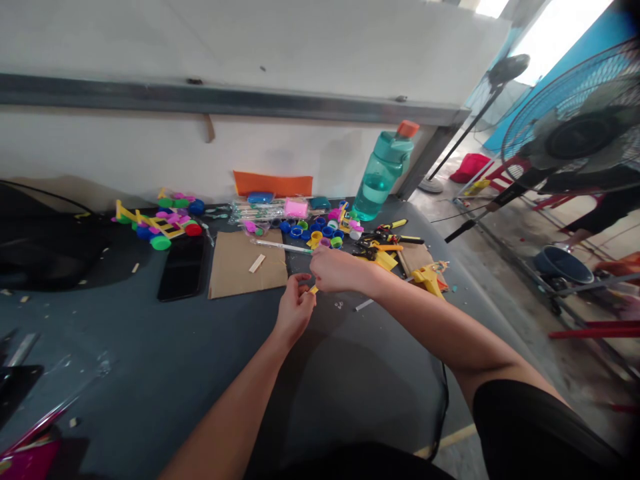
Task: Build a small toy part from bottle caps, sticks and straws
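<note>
My left hand (294,312) pinches a small yellow piece (313,290) between thumb and fingers, above the dark table. Right against it, my right hand (336,269) is closed with its knuckles up; what lies in its fingers is hidden. A brown cardboard sheet (235,275) lies just left of the hands, with a short pale wooden stick (257,263) on it. Behind the hands are several blue bottle caps (296,232) and other coloured caps. A thin white stick (285,247) points toward the right hand. A grey-white stick (364,305) lies below the right forearm.
At left are a black phone (183,270) and an assembled toy of yellow sticks and coloured caps (160,223). A teal bottle (383,175) stands at the back. Pliers (395,238) and a yellow glue gun (427,279) lie at right, near the table edge. A fan (575,137) stands beyond.
</note>
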`<state>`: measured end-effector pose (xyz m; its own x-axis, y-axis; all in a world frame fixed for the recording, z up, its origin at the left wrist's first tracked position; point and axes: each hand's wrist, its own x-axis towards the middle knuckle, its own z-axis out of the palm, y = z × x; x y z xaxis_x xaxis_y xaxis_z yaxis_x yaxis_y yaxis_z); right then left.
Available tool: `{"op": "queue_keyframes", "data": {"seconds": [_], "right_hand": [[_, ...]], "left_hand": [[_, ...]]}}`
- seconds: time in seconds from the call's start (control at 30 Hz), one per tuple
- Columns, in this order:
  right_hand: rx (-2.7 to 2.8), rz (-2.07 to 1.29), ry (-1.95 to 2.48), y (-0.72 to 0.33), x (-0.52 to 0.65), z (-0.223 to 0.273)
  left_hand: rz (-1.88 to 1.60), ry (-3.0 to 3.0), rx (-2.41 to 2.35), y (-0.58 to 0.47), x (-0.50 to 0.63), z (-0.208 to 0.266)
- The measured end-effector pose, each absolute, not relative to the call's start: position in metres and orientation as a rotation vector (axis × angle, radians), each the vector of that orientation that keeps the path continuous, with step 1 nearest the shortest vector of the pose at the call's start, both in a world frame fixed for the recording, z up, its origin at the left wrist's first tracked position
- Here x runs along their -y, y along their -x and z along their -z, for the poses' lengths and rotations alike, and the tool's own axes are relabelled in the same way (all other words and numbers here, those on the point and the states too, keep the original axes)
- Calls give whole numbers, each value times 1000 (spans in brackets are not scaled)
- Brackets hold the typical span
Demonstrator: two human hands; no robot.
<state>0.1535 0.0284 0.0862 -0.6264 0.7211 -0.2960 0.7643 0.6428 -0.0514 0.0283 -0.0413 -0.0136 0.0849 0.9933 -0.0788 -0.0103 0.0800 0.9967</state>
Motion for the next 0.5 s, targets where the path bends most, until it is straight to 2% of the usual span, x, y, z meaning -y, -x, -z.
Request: {"op": "queue_keyframes", "data": {"seconds": [0.5], "right_hand": [[-2647,215,-1190,-153,-30,-81]], "left_hand": [[-1104,-1192,-1247,-30,41,12]]}}
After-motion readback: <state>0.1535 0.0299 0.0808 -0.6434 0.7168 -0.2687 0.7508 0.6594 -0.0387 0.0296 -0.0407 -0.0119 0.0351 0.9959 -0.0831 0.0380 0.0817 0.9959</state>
